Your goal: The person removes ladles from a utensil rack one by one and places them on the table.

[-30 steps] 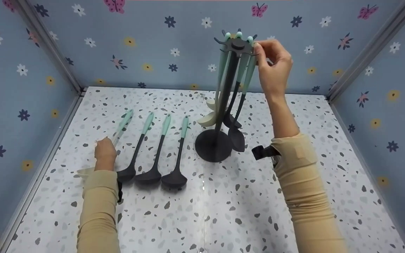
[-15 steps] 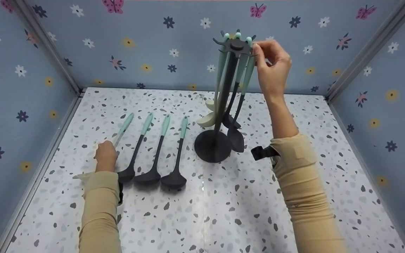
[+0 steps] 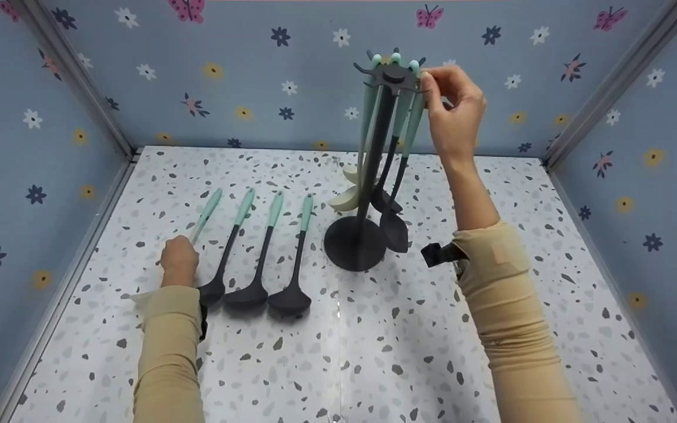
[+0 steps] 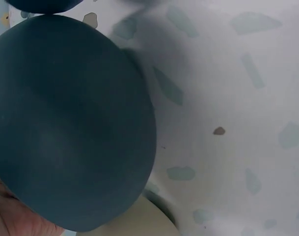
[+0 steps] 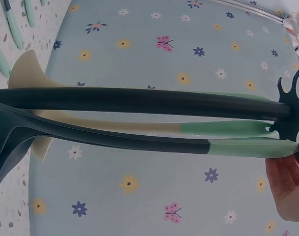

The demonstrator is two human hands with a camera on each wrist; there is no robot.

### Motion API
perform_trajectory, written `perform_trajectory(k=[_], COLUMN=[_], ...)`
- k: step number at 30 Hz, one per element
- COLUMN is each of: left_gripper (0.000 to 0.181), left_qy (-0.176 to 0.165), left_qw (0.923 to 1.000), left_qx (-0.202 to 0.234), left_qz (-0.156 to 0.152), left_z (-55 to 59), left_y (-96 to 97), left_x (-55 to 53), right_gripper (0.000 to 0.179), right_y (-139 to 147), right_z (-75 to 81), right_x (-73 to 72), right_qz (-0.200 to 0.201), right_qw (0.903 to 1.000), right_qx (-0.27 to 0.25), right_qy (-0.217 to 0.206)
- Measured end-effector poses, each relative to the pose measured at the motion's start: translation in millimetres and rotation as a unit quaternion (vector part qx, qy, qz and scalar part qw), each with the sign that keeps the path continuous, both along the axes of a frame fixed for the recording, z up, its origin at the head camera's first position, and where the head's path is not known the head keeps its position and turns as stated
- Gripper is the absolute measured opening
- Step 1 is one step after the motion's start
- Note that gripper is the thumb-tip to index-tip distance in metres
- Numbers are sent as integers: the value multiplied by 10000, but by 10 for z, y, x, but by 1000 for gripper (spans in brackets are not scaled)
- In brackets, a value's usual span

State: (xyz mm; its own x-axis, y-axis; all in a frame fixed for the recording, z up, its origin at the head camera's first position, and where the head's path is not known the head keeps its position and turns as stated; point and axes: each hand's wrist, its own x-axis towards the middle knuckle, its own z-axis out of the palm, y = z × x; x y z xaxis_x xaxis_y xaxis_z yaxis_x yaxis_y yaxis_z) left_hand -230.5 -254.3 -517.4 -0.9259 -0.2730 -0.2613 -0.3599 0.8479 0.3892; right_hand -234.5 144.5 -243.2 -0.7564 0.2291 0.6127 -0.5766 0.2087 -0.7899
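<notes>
In the head view my left hand grips the shaft of a cream ladle with a mint handle, lying at the left of a row. Its bowl shows at the bottom of the left wrist view, partly behind a dark ladle's bowl. My right hand pinches the top end of a dark ladle's mint handle at a hook of the black utensil stand. That ladle's dark bowl hangs beside the stand's base.
Three dark ladles with mint handles, the nearest to the stand being a right-hand ladle, lie side by side on the speckled table. Other ladles, including a cream one, hang from the stand. Flowered panels enclose the back and sides.
My left hand and the cream ladle have shifted slightly toward me since a second ago. The right hand keeps its pinch at the stand's top.
</notes>
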Motion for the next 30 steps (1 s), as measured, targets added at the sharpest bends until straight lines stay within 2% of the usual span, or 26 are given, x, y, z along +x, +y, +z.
perform_trajectory(k=[9, 17, 20, 25, 30], left_gripper=[29, 30, 32, 35, 37], left_qy=[-161, -68, 15, 221, 685], left_qw=[9998, 9994, 9988, 9972, 9942], left_qx=[-61, -209, -252, -297, -253], left_qz=[-44, -286, -424, -643, -786], left_z=[68, 176, 260, 446, 662], left_y=[28, 89, 132, 238, 390], left_x=[38, 34, 31, 3, -21], right_gripper=[8, 14, 15, 23, 26], right_y=[-6, 4, 32, 135, 229], right_z=[0, -48, -69, -142, -180], right_x=[-1, 22, -5, -129, -183], right_qz=[-147, -271, -196, -116, 30], right_qw=[9992, 9947, 9946, 9949, 9944], right_qx=[377, 837, 905, 997, 1036], right_qy=[39, 534, 476, 61, -190])
